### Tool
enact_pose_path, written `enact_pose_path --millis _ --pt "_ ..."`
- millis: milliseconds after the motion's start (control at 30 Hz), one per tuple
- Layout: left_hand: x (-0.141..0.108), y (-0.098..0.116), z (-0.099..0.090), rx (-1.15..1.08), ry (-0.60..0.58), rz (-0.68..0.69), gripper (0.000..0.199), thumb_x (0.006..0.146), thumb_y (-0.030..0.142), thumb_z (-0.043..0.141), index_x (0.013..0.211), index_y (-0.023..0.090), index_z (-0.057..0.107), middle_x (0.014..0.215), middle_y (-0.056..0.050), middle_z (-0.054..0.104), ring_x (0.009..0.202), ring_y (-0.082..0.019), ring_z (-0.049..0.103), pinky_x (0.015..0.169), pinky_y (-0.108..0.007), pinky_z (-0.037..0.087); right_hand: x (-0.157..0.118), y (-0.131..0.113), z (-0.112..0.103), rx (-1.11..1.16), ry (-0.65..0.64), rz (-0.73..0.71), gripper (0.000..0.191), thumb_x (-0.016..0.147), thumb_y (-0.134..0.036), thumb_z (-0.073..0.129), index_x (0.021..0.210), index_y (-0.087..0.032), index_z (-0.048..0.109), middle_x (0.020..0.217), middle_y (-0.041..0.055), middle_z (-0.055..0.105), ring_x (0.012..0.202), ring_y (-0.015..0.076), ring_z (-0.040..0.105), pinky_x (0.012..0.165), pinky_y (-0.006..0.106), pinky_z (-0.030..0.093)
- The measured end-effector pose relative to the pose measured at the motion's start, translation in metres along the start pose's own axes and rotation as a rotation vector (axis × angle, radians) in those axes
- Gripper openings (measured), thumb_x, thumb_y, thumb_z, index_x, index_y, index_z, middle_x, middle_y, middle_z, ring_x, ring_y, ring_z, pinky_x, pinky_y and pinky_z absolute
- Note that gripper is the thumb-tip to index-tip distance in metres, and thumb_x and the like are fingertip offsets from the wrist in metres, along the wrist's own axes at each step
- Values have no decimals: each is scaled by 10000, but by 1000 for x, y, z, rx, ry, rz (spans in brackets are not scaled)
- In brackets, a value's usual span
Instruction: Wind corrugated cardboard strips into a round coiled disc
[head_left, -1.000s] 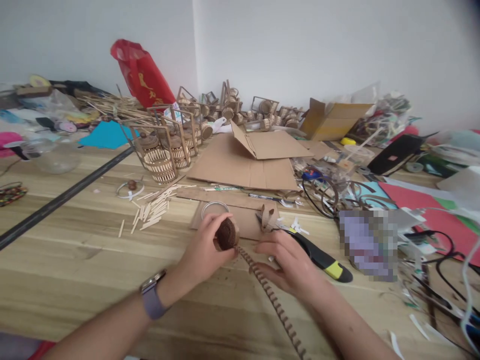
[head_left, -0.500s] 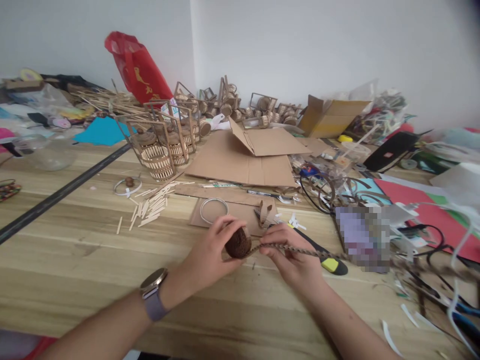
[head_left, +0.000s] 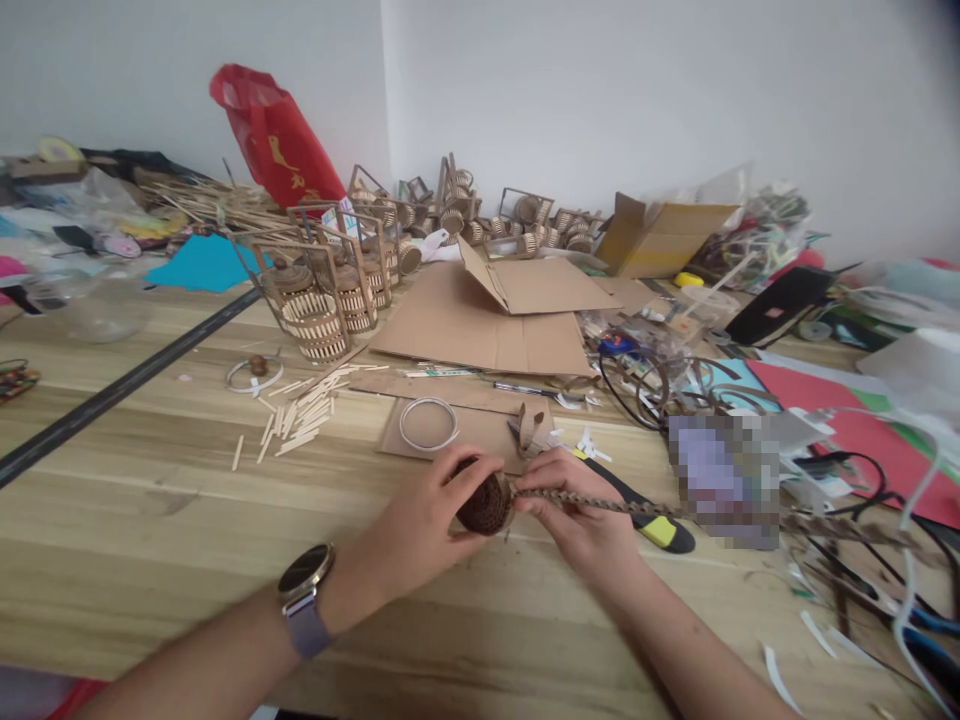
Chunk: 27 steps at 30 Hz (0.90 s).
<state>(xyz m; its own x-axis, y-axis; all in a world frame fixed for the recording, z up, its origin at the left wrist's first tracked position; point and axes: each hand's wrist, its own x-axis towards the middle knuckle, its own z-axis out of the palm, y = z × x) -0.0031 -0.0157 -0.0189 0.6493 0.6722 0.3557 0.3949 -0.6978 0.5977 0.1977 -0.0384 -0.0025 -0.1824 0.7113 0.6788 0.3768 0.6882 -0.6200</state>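
Note:
My left hand (head_left: pixel 431 525), with a watch on its wrist, is closed around a dark brown coil (head_left: pixel 486 500) of wound braid, held just above the table. My right hand (head_left: pixel 581 520) pinches the brown braided strip (head_left: pixel 652 507) close to the coil's right side. From there the strip runs off to the right across the table. Behind my hands a pale ring (head_left: pixel 427 402) lies on a small piece of cardboard (head_left: pixel 487 445). Beyond my right hand lies a black and yellow tool handle (head_left: pixel 652 527), partly covered by that hand.
Small wooden sticks (head_left: pixel 304 415) are scattered at left, near slatted baskets with tall handles (head_left: pixel 319 325). Cardboard sheets (head_left: pixel 480 325) lie at the back centre. A long black bar (head_left: pixel 135 382) crosses the left side. Cables, paper scraps and pliers (head_left: pixel 862 590) crowd the right.
The coil has turned in my left hand, and its spiral face shows more toward me. My right hand has come slightly closer to it, with the strip drawn in.

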Motion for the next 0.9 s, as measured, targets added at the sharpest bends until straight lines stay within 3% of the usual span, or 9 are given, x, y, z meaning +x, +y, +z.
enact_pose_path --millis 167,300,467,633,767,900 --pt "-3 3 -1 77 -15 16 649 768 54 653 1348 255 442 1359 -120 504 1244 -284 543 1038 -442 485 -4 3 3 61 -7 145 176 840 -393 710 777 -229 693 721 30 686 675 179 641 624 303 529" --pt "-7 1 -1 230 41 100 653 802 69 640 1382 224 384 1365 -160 518 1233 -308 559 1015 -459 502 -6 6 8 171 54 436 319 668 -447 836 735 -215 626 647 -14 627 580 140 580 538 249 488" --pt "-5 -6 0 398 103 212 694 883 56 523 1484 156 189 1352 -206 553 1255 -313 552 1023 -482 493 0 2 6 340 -145 774 355 640 -504 807 689 -189 649 502 -47 568 430 100 500 438 220 432" --pt "-3 -7 -2 550 104 330 608 945 29 388 1501 82 148 1307 -227 597 1232 -325 572 998 -489 511 -2 -2 6 181 -229 727 256 761 -388 684 612 -183 643 519 -11 606 484 124 569 476 220 455" --pt "-2 -5 -5 575 30 338 606 946 21 386 1504 114 170 1339 -202 587 1276 -311 540 1047 -496 470 -6 -1 9 92 -302 676 274 824 -338 603 589 -196 606 528 -5 638 503 133 598 484 214 449" --pt "-1 -8 -3 475 29 271 687 918 5 407 1516 183 120 1431 -174 514 1362 -292 453 1086 -490 444 -5 -2 11 88 -229 698 315 809 -399 616 568 -205 558 509 4 655 482 144 604 473 222 453"
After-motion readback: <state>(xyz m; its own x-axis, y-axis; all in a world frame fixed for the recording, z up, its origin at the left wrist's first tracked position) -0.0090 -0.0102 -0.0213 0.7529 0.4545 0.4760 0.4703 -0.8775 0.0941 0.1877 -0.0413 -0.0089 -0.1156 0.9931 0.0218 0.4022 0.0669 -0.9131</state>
